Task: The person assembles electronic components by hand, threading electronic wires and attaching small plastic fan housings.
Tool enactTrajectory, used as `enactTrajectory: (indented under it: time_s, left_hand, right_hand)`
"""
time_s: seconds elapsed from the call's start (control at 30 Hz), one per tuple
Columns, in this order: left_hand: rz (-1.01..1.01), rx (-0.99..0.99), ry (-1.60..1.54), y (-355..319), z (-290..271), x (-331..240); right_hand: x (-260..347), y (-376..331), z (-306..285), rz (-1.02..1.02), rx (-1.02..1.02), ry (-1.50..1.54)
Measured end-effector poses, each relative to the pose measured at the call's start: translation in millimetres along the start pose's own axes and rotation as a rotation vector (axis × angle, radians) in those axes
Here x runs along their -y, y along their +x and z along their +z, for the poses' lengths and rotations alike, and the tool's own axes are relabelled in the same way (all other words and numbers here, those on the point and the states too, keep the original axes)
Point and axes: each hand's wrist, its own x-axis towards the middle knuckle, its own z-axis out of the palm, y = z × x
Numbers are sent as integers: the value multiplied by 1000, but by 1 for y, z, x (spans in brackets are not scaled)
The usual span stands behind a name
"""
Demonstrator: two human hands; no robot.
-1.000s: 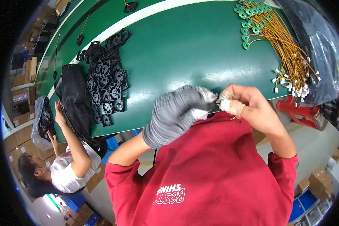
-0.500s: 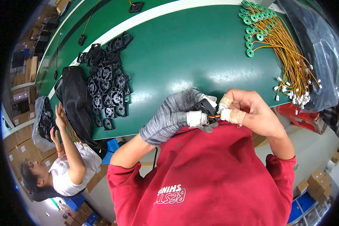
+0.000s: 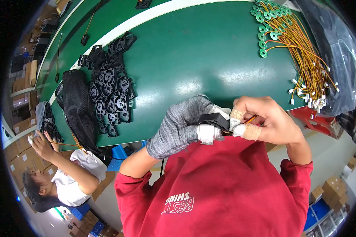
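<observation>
My left hand [image 3: 182, 122], in a grey knit glove with white tape on the fingertips, grips a small black fan frame [image 3: 213, 119] just above the green table's near edge. My right hand [image 3: 273, 120] is bare apart from tape wrapped round the thumb and forefinger. Its fingertips pinch together at the frame's right side, on an orange and dark wire lead [image 3: 250, 119] that pokes out between them. Where the lead meets the frame is hidden by my fingers.
Black fan frames [image 3: 114, 103] lie heaped at the table's left, beside a black mesh bag [image 3: 78, 108]. Green ring-shaped circuit boards [image 3: 262, 53] with orange leads lie at the right, next to a clear plastic bag [image 3: 340, 67]. Left of me, a co-worker [image 3: 73, 177] handles wires. A red stool [image 3: 318, 125] stands at right.
The fan frame has turned in my left hand, showing more of its side. The lead now shows above my right thumb. The co-worker's hands moved left, and wires now stretch from them.
</observation>
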Motion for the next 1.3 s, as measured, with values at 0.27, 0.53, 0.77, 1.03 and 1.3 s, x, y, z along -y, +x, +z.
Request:
enactTrajectory:
  time_s: [0.27, 0.53, 0.77, 1.03, 1.3]
  left_hand:
    - [56, -35, -62, -3, 6, 2]
    - [392, -35, 867, -13, 20, -12]
    - [1092, -11, 1679, -11, 28, 2]
    - [678, 22, 1157, 8, 9, -3]
    - [59, -88, 16, 3, 0, 5]
  right_hand:
    - [-1, -5, 6, 3, -42, 202]
    - [7, -11, 13, -237, -210, -512]
    - [-7, -17, 28, -155, -361, -270]
    - [-9, -12, 14, 183, -198, 344]
    - [-3, -6, 7, 159, -130, 325]
